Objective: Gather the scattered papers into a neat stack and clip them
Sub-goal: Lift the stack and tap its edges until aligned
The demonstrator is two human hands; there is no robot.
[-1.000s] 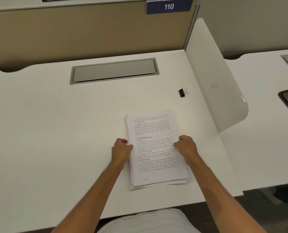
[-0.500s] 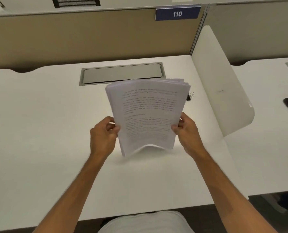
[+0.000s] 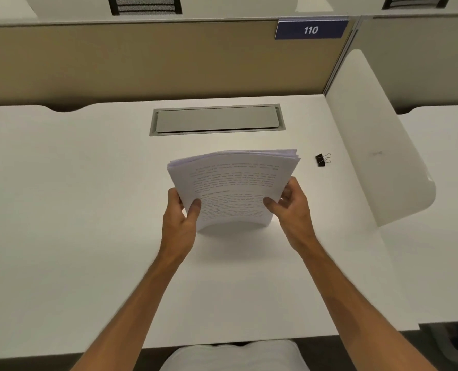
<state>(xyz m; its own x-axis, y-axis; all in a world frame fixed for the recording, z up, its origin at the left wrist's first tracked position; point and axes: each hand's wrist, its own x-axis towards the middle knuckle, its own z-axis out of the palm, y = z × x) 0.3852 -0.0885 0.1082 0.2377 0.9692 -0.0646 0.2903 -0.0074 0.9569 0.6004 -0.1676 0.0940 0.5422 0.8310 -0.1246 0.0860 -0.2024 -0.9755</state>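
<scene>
1. A white desk [image 3: 75,210] is taking up most of the view, with a grey cable hatch [image 3: 217,119] sitting flush in it toward the back.
2. A tan partition [image 3: 142,60] is running along behind the desk, carrying a blue sign [image 3: 311,30] reading 110 at its right end.
3. A white rounded divider panel [image 3: 377,145] is standing on the right, splitting this desk from the neighbouring one [image 3: 441,183].

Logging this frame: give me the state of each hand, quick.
Left hand: closed on the paper stack, gripping its left edge.
Right hand: closed on the same stack, gripping its right edge.
</scene>
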